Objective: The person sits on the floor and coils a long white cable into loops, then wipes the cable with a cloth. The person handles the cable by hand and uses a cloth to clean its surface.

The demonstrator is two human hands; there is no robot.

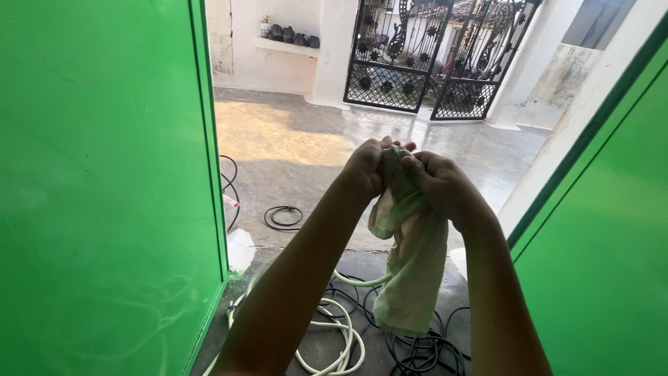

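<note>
- two forearms reaching up from the near edge, over a tangle of white hose (334, 334) and black cable (417, 348) on the wet floor (292, 146).
- pale green cloth (412, 268) hanging straight down from the fists, long axis vertical, loose end dangling above the hoses.
- left hand (367, 166) clenched on the cloth's top edge, knuckles outward, thumb side toward the other fist.
- right hand (440, 182) likewise gripping the bunched top, sitting slightly lower and nearer, touching the left; cloth pinched between both, equally close to each.
- green door panels (104, 188) framing both sides.
- beyond, a small cable coil (284, 217), then the black iron gate (438, 56) and a ledge with shoes (292, 35).
</note>
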